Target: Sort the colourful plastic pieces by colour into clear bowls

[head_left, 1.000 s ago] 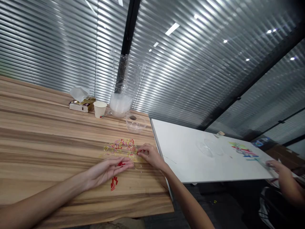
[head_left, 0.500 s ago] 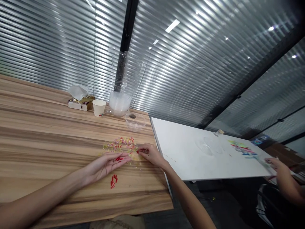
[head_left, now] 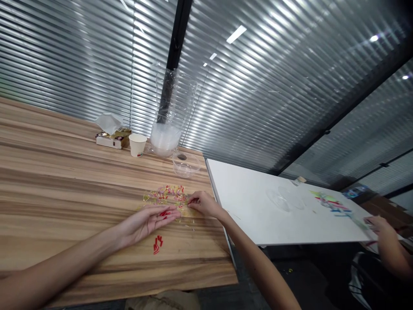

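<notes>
My left hand [head_left: 154, 221] is turned palm up above the wooden table, fingers stretched out and slightly cupped. Several small red pieces [head_left: 165, 213], like short cut tubes, lie on its fingers. Just to the right, my right hand [head_left: 202, 203] reaches down with thumb and fingers pinched at the edge of a loose pile [head_left: 167, 194] of small red, yellow and clear pieces. What its fingertips hold, if anything, is too small to make out. A separate little group of red pieces [head_left: 158, 244] rests on the wood below my left hand.
Behind the pile stand a clear plastic bowl [head_left: 186, 167], a bag of stacked bowls [head_left: 165, 140], a paper cup [head_left: 137, 145] and a tissue pack [head_left: 113, 138]. A white table [head_left: 238, 193] adjoins on the right, where another person's hand [head_left: 377, 224] is near coloured strips [head_left: 335, 204].
The view has shifted slightly. The red piece seen at my right fingertips earlier no longer shows clearly. My left hand keeps its palm-up pose with the red pieces.
</notes>
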Demonstrator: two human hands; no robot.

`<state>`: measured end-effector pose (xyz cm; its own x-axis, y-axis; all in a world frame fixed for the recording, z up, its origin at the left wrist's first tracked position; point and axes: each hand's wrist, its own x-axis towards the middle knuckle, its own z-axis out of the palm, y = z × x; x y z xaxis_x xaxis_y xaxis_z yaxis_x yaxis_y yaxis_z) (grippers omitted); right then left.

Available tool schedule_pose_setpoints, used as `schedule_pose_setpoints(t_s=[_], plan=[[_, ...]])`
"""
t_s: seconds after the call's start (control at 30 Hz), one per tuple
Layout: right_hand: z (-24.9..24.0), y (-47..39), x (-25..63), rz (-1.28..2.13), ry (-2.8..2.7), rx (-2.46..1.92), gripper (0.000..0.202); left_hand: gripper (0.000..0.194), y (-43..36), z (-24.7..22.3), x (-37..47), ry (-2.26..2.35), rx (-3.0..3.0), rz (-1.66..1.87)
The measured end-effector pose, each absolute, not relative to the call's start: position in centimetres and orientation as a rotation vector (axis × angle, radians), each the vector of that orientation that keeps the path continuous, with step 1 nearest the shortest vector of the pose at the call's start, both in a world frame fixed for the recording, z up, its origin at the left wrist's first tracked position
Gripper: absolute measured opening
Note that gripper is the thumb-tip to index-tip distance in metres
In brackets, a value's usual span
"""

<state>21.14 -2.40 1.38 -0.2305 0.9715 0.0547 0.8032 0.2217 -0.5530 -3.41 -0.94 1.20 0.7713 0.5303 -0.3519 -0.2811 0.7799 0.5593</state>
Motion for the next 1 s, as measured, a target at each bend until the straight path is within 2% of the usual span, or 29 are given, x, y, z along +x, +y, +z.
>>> schedule_pose_setpoints(t_s=[0.13,0.37,0.57,0.77,1.0], plan=[[1.2,-1.9,21.1,0.602,-2.143,-1.682,0.013,0.022,-0.5,1.1,-3.5,0.488,0.526,0.435],[2.0,-3.4,19.8,0.271,-2.134,-1.707,0.012,0.024,-0.9,0.7,-3.6,0.446,0.544,0.383],[3.6,-3.3,16.4,0.456,-1.959,-1.414,0.009,0.023,-0.6,0.2,-3.2,0.416,0.522,0.428],[2.6,-2.8,14.8,0.595,-1.81,-1.271,0.01,0.019,0.1,0.1,-3.1,0.447,0.5,0.523],[1.7,-3.9,13.9,0.385,-1.876,-1.166,0.009,0.016,0.1,0.2,-2.9,0.461,0.473,0.555]])
